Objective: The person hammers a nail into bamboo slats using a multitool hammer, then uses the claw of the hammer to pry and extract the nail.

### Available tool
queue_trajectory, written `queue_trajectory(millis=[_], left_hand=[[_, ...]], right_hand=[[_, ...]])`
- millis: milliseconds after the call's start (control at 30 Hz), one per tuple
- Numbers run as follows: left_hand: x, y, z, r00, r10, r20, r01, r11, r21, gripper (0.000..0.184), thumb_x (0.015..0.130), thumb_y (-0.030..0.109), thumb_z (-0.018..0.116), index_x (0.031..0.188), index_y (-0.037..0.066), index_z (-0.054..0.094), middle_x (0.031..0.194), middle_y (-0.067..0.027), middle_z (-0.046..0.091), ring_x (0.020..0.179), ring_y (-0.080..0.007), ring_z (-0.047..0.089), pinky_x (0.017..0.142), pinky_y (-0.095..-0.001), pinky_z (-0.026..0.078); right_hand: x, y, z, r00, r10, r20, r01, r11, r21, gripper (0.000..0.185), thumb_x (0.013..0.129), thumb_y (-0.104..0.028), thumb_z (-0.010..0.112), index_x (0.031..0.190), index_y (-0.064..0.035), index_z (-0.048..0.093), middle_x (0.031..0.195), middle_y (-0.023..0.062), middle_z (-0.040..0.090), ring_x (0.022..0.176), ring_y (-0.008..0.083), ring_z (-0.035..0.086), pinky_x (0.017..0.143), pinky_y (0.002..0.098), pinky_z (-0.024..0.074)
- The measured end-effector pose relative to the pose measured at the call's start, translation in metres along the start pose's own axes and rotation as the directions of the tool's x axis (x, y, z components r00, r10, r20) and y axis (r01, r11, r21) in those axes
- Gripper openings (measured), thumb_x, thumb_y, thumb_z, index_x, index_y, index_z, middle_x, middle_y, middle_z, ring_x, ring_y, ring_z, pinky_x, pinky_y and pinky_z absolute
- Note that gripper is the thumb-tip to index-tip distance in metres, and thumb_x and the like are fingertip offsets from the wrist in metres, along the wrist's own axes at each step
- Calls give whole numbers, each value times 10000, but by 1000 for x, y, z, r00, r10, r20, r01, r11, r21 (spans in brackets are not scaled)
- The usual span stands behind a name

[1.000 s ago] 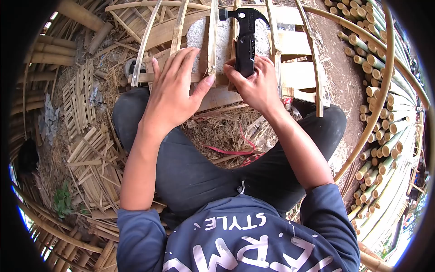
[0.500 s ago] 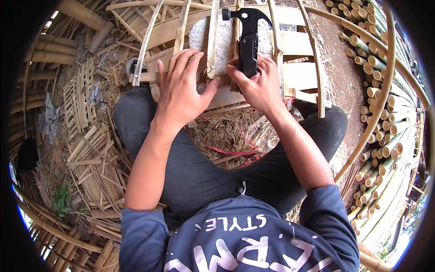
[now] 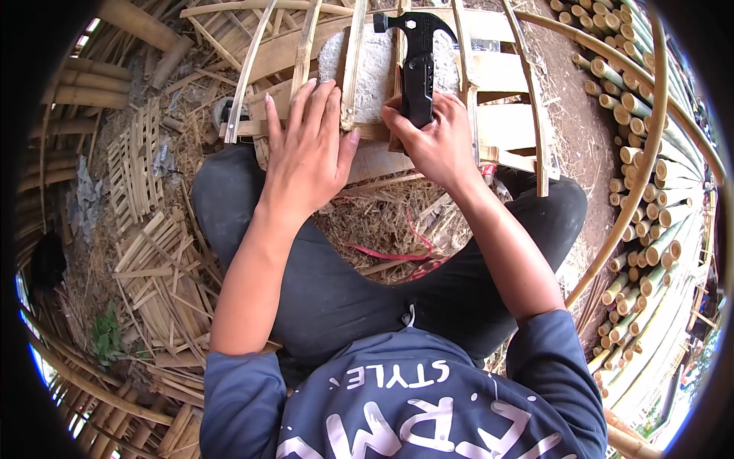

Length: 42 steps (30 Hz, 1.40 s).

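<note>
My right hand is wrapped round the handle of a black claw hammer, its head pointing away from me. Under the hammer lies one of several bamboo slats of a frame. My left hand lies with fingers spread on the near edge of the frame, its thumb beside the end of another bamboo slat. A nail head shows near that slat's end. A pale rough stone slab sits beneath the slats.
Stacked cut bamboo poles fill the right side, with a curved bamboo pole in front of them. Woven bamboo pieces and split scraps lie at the left. A red strip lies on the straw between my legs.
My left hand has shifted slightly right, and its fingers have straightened forward. The slat beside its thumb has swung a little left at its near end. The hammer has moved slightly right.
</note>
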State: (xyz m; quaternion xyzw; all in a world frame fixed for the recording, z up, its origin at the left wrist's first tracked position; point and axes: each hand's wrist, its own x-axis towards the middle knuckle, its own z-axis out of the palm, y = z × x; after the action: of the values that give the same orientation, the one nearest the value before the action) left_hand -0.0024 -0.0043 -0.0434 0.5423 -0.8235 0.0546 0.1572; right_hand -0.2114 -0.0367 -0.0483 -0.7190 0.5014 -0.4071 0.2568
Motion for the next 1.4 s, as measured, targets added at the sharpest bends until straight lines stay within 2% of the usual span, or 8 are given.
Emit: queue_trajectory(millis=[133,233,300,333,633,1167,1267,1400], left_hand=[[0,0,1,1000,1,-18,0,1000,17,582,1057,386,464,1431,-58,503,1515,-147,473,1454,-335,385,1201,-718,128],[-1,-3,3,1000,19,-6,-19,999,34,597,1065,404,438,1438,-60,499,1520,-144,470,1462,-336,374,1198,-729,102],[-1,-4,3,1000,22,-1,-22,999,32,598,1067,403,436,1440,-61,497,1521,-143,469,1465,-337,368,1192,-739,100],[-1,-4,3,1000,22,0,-22,999,31,599,1068,403,435,1441,-62,497,1521,-143,469,1467,-337,366,1189,-743,99],[2,1,7,999,-21,-31,23,997,72,678,1036,460,498,1478,-52,463,1529,-150,469,1479,-340,354,1156,-796,62],[-2,6,9,995,-86,-50,90,993,74,642,1035,396,493,1458,-86,474,1565,-170,437,1511,-326,318,1148,-806,33],[0,9,9,992,-105,-73,110,991,71,679,1031,435,500,1471,-80,462,1569,-178,431,1515,-326,310,1147,-805,39],[1,10,13,987,-147,-70,154,982,111,722,1010,449,529,1491,-82,435,1575,-188,417,1515,-347,304,1142,-809,52]], right_hand=[[0,-2,-1,996,84,36,-84,996,11,205,881,-232,750,909,-30,772,796,74,728,689,171,678,728,331,524],[-1,-1,-2,998,43,46,-37,993,-111,225,878,-256,760,974,-53,783,1094,116,751,1003,236,705,939,388,483],[-6,3,3,979,-202,-25,183,930,-318,245,875,-267,766,1026,-76,789,1305,130,710,1273,268,640,1078,432,407],[-6,1,0,996,-58,65,71,973,-218,267,873,-285,769,1081,-119,793,1466,114,612,1499,268,417,1185,473,266],[-5,8,3,995,-74,66,88,967,-238,269,870,-286,774,1089,-132,801,1475,125,601,1480,284,442,1175,462,294],[-5,4,2,996,-71,56,82,970,-230,280,868,-316,778,1064,-117,799,1508,107,574,1483,278,436,1176,465,279],[-4,4,3,997,-52,56,61,983,-171,253,860,-315,748,945,-80,788,1527,104,556,1478,316,427,1184,476,253],[-4,6,3,996,-54,66,68,972,-224,276,874,-318,774,1070,-126,801,1512,100,572,1489,271,426,1184,457,263]])
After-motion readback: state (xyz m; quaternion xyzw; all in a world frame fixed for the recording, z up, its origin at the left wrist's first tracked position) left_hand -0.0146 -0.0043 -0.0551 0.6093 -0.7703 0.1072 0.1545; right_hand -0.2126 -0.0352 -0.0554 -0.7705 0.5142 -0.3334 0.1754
